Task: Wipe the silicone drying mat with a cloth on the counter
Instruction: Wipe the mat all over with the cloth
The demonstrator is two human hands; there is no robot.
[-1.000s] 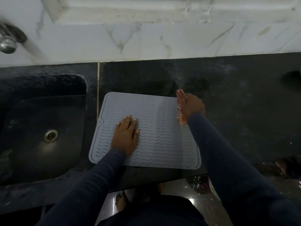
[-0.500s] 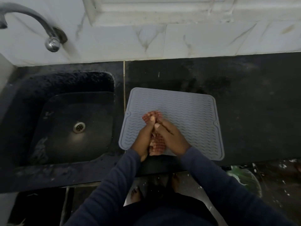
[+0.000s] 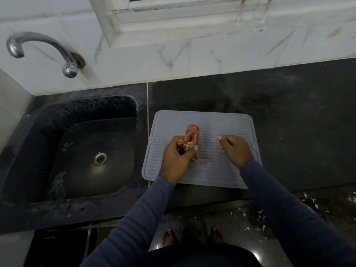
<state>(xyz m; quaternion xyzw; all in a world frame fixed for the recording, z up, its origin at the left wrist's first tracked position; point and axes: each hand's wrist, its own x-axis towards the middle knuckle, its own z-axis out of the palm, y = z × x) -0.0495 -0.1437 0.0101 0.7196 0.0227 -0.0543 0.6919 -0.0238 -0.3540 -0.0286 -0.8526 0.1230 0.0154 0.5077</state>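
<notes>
Nothing readable here tbh, no text, label or brand I can make out on the mat (image 3: 221,170) or cloth (image 3: 191,134).

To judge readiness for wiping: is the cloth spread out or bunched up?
Bunched up: the cloth is gathered into a narrow wad in the left hand, over the mat.

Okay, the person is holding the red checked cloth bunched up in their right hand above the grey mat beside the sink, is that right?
Not quite: in the head view it is the left hand that grips the bunched red checked cloth above the grey mat beside the sink; the right hand has no cloth.
</notes>
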